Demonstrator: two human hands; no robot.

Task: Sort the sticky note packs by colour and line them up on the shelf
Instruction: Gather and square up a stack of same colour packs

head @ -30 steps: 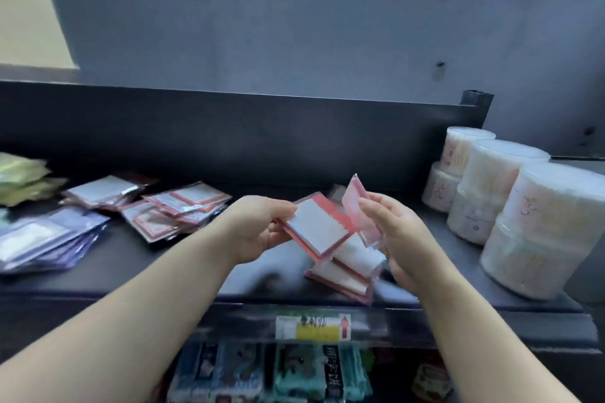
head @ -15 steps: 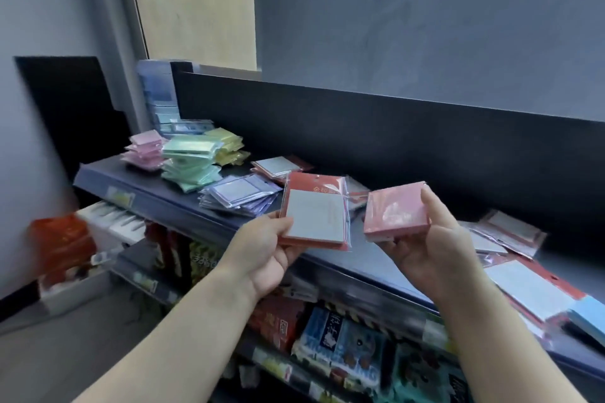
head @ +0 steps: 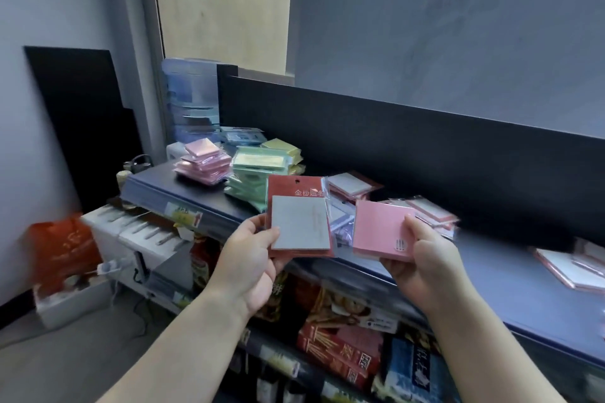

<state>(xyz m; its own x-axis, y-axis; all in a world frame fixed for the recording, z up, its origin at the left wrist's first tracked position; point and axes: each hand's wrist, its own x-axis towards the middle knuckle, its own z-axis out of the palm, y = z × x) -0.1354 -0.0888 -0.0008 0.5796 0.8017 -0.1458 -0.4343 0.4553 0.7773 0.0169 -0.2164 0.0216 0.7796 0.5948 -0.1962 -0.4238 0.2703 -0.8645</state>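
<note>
Head view: the left hand [head: 248,267] holds a red-backed sticky note pack [head: 299,216] upright by its lower left corner. Its fingers [head: 262,232] are curled round the edge, thumb on the grey-white pad in front. The right hand [head: 424,260] grips a pink sticky note pack [head: 379,231] at its right edge, thumb on the face and the other fingers beneath. Both packs are held side by side, slightly apart, over the front edge of the dark shelf [head: 510,275].

At the shelf's far left end lie a pink stack [head: 203,162], a green stack [head: 258,173], a yellow stack [head: 283,149] and blue packs [head: 242,136] close together. Red-edged packs [head: 352,185] lie loose behind the held ones, with more [head: 569,267] at the right. Purple packs [head: 340,222] show in the gap between the held packs. Snack boxes [head: 340,357] fill the lower shelf, and an orange bag [head: 62,245] sits on the floor to the left.
</note>
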